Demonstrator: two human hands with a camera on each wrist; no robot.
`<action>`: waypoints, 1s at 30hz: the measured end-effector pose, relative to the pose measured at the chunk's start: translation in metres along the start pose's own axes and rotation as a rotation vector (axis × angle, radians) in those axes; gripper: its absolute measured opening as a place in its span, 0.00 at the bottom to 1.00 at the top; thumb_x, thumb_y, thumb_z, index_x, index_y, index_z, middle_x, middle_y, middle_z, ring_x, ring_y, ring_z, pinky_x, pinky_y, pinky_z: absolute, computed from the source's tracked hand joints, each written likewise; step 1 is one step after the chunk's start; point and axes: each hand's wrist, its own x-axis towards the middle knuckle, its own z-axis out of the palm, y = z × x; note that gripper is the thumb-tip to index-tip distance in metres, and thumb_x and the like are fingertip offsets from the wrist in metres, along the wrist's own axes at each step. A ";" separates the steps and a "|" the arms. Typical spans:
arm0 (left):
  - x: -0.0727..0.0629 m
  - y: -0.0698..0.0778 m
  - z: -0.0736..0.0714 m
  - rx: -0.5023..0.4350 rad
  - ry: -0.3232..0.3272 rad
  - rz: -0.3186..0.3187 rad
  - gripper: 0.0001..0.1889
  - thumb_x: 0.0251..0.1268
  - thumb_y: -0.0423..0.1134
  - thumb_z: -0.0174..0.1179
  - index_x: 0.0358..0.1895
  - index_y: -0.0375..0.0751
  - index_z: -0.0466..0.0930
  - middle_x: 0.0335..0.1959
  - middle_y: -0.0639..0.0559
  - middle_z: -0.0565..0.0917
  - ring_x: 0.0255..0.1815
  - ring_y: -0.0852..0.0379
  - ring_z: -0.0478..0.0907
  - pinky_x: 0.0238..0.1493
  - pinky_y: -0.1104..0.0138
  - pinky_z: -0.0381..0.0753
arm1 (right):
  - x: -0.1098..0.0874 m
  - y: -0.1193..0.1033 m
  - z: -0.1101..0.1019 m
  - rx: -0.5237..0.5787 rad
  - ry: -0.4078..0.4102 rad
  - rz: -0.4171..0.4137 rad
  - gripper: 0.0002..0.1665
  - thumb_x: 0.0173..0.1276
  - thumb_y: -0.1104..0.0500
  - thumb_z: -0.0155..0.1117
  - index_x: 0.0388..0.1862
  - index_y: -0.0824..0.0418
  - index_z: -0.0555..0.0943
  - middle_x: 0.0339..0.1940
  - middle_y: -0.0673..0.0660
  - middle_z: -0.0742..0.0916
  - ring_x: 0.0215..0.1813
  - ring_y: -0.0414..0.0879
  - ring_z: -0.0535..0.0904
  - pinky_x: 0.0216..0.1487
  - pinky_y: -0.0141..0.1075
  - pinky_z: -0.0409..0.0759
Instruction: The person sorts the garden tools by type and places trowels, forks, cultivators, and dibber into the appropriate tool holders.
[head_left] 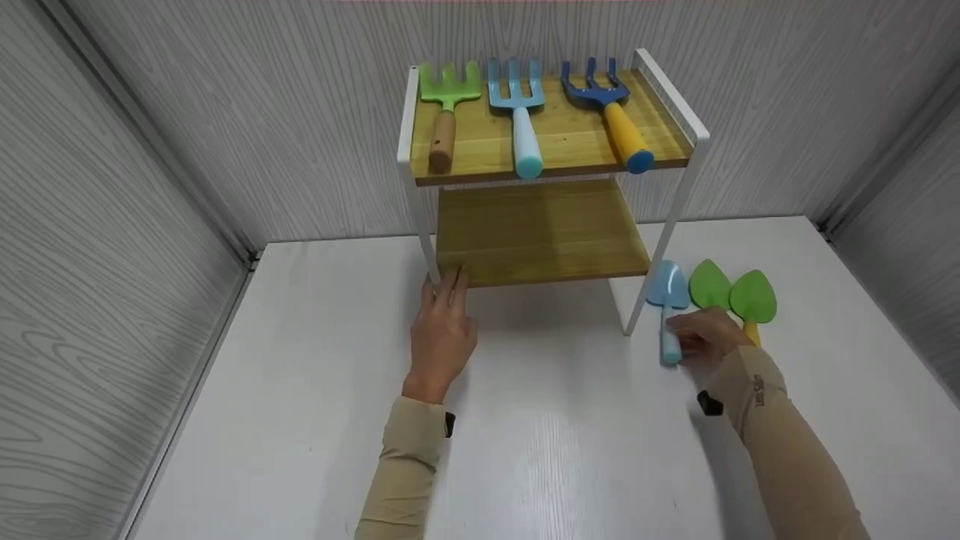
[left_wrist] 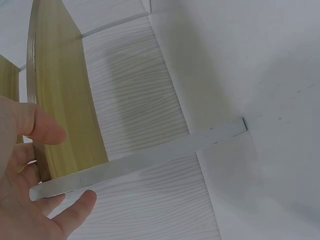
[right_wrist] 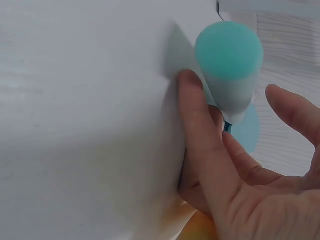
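Observation:
My left hand [head_left: 442, 337] holds the front left corner of a two-tier rack by its lower wooden shelf [head_left: 540, 232]. In the left wrist view its thumb lies against the shelf's underside, with fingers around the white post [left_wrist: 165, 150]. At the rack's right, my right hand [head_left: 705, 334] reaches around the handle of a light blue trowel [head_left: 670, 289] lying on the table. The right wrist view shows fingers alongside the teal-ended handle [right_wrist: 230, 55], the thumb apart from it. Two green trowels, one left [head_left: 709, 283] and one right [head_left: 754, 296], lie beside it, partly hidden.
On the upper shelf [head_left: 487, 146] lie a green hand fork [head_left: 448, 90] with a brown handle, a light blue fork [head_left: 517, 97], and a dark blue one [head_left: 596, 94] with a yellow handle. The white table [head_left: 555, 420] meets grey wood-grain walls [head_left: 112, 225].

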 end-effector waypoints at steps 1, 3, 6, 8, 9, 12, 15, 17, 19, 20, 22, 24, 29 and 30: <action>0.000 0.000 0.000 -0.003 0.006 0.001 0.32 0.58 0.20 0.59 0.71 0.31 0.70 0.65 0.36 0.75 0.67 0.30 0.68 0.43 0.50 0.86 | 0.000 0.000 0.001 -0.028 0.006 -0.009 0.23 0.72 0.55 0.65 0.59 0.65 0.72 0.43 0.56 0.82 0.42 0.46 0.79 0.47 0.35 0.81; 0.000 -0.001 0.001 -0.010 0.012 -0.001 0.32 0.59 0.20 0.59 0.71 0.30 0.70 0.66 0.35 0.75 0.67 0.31 0.68 0.44 0.50 0.86 | 0.002 -0.001 0.004 -0.053 0.014 -0.025 0.23 0.71 0.56 0.66 0.58 0.66 0.74 0.37 0.55 0.84 0.40 0.45 0.80 0.46 0.35 0.82; 0.000 -0.001 0.001 -0.025 0.011 -0.013 0.33 0.58 0.20 0.59 0.71 0.31 0.70 0.67 0.36 0.74 0.68 0.31 0.67 0.43 0.49 0.86 | 0.003 -0.002 0.007 -0.081 0.020 -0.046 0.19 0.69 0.58 0.68 0.53 0.66 0.75 0.33 0.53 0.83 0.37 0.45 0.80 0.45 0.35 0.83; 0.000 0.000 0.002 -0.034 0.001 -0.019 0.33 0.58 0.20 0.59 0.72 0.32 0.69 0.67 0.36 0.73 0.68 0.31 0.67 0.42 0.49 0.86 | 0.004 -0.002 0.008 -0.115 0.038 -0.048 0.17 0.68 0.58 0.69 0.50 0.66 0.76 0.33 0.53 0.82 0.37 0.44 0.79 0.43 0.33 0.82; 0.000 0.000 0.002 -0.039 -0.006 -0.021 0.34 0.59 0.20 0.58 0.72 0.32 0.69 0.68 0.36 0.73 0.69 0.31 0.66 0.40 0.50 0.86 | 0.004 -0.002 0.009 -0.131 0.045 -0.046 0.17 0.68 0.58 0.69 0.50 0.65 0.76 0.33 0.53 0.81 0.37 0.44 0.79 0.42 0.33 0.81; 0.000 0.001 0.001 -0.048 -0.021 -0.024 0.34 0.59 0.20 0.58 0.72 0.32 0.68 0.68 0.37 0.72 0.69 0.30 0.65 0.37 0.50 0.86 | 0.004 -0.001 0.009 -0.162 0.063 -0.037 0.18 0.67 0.58 0.69 0.51 0.66 0.77 0.35 0.54 0.81 0.38 0.44 0.78 0.43 0.33 0.80; -0.001 0.001 0.000 -0.058 -0.025 -0.030 0.34 0.59 0.20 0.58 0.73 0.32 0.68 0.69 0.37 0.72 0.70 0.30 0.65 0.35 0.50 0.86 | 0.004 0.001 0.008 -0.176 0.046 -0.033 0.21 0.68 0.56 0.69 0.54 0.66 0.77 0.37 0.54 0.82 0.40 0.46 0.78 0.46 0.35 0.79; -0.001 0.001 -0.002 -0.067 -0.025 -0.035 0.35 0.58 0.20 0.58 0.73 0.32 0.67 0.69 0.37 0.71 0.70 0.30 0.64 0.33 0.51 0.86 | 0.004 0.000 0.007 -0.173 0.032 -0.031 0.23 0.68 0.55 0.69 0.56 0.66 0.77 0.38 0.54 0.82 0.42 0.47 0.78 0.48 0.36 0.78; -0.001 0.001 -0.003 -0.074 -0.028 -0.037 0.35 0.58 0.20 0.58 0.73 0.33 0.67 0.70 0.37 0.71 0.70 0.31 0.64 0.32 0.52 0.86 | 0.004 0.001 0.006 -0.147 0.029 -0.023 0.23 0.68 0.55 0.69 0.57 0.65 0.77 0.38 0.54 0.82 0.43 0.47 0.77 0.50 0.37 0.77; 0.000 0.002 -0.004 -0.078 -0.032 -0.038 0.36 0.58 0.20 0.58 0.74 0.33 0.67 0.70 0.37 0.71 0.70 0.31 0.64 0.31 0.53 0.86 | 0.003 0.001 0.005 -0.121 0.029 -0.017 0.23 0.68 0.56 0.69 0.57 0.65 0.77 0.38 0.54 0.83 0.44 0.47 0.77 0.51 0.37 0.77; 0.000 0.002 -0.003 -0.084 -0.035 -0.042 0.36 0.58 0.20 0.58 0.74 0.33 0.66 0.70 0.37 0.70 0.70 0.32 0.64 0.30 0.54 0.85 | 0.002 0.002 0.003 -0.067 0.030 -0.007 0.21 0.69 0.57 0.69 0.57 0.64 0.77 0.38 0.54 0.83 0.45 0.48 0.76 0.51 0.37 0.77; 0.000 0.002 -0.003 -0.083 -0.037 -0.050 0.37 0.58 0.19 0.58 0.74 0.33 0.66 0.70 0.37 0.70 0.70 0.32 0.64 0.31 0.53 0.85 | 0.000 0.004 0.001 -0.009 0.023 -0.005 0.19 0.69 0.58 0.68 0.55 0.63 0.77 0.39 0.54 0.82 0.45 0.48 0.75 0.52 0.37 0.77; 0.000 0.003 -0.002 -0.076 -0.053 -0.050 0.34 0.60 0.20 0.59 0.73 0.30 0.66 0.70 0.35 0.70 0.71 0.31 0.62 0.37 0.51 0.86 | -0.003 0.009 -0.007 0.043 0.009 -0.022 0.14 0.68 0.61 0.68 0.49 0.62 0.76 0.37 0.52 0.79 0.42 0.46 0.73 0.49 0.35 0.74; 0.000 0.003 -0.002 -0.071 -0.056 -0.046 0.34 0.60 0.20 0.59 0.73 0.29 0.66 0.69 0.35 0.70 0.71 0.31 0.62 0.38 0.51 0.86 | -0.003 0.009 -0.009 0.045 0.009 -0.026 0.14 0.68 0.61 0.68 0.48 0.62 0.76 0.36 0.52 0.79 0.42 0.46 0.74 0.49 0.35 0.74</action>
